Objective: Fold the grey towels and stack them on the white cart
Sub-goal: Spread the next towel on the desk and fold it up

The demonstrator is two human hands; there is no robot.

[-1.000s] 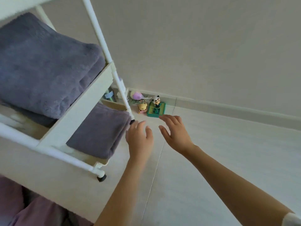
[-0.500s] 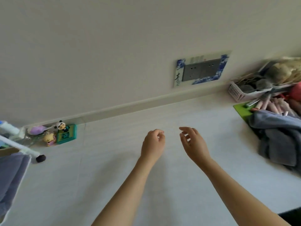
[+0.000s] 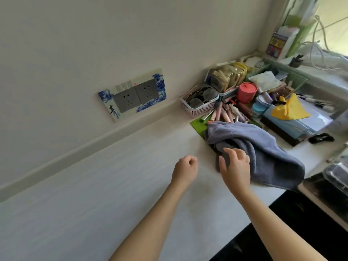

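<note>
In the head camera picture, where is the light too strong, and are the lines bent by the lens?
Head view: the window at the upper right is overexposed and washes out the cables beside it; the baseboard bows from wide-angle distortion; the grey towel and the right hand upon it are reasonably sharp, with soft, faint shadows.

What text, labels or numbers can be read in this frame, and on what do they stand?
"青": black brush character on the blue-and-white outlet surround, lower left corner; the small marks beside it are too blurred to read.
Red marks along the surround's top edge: too small to read.
Colourful box on the sill: print blurred, unreadable.
Grey towel: no text visible.
</note>
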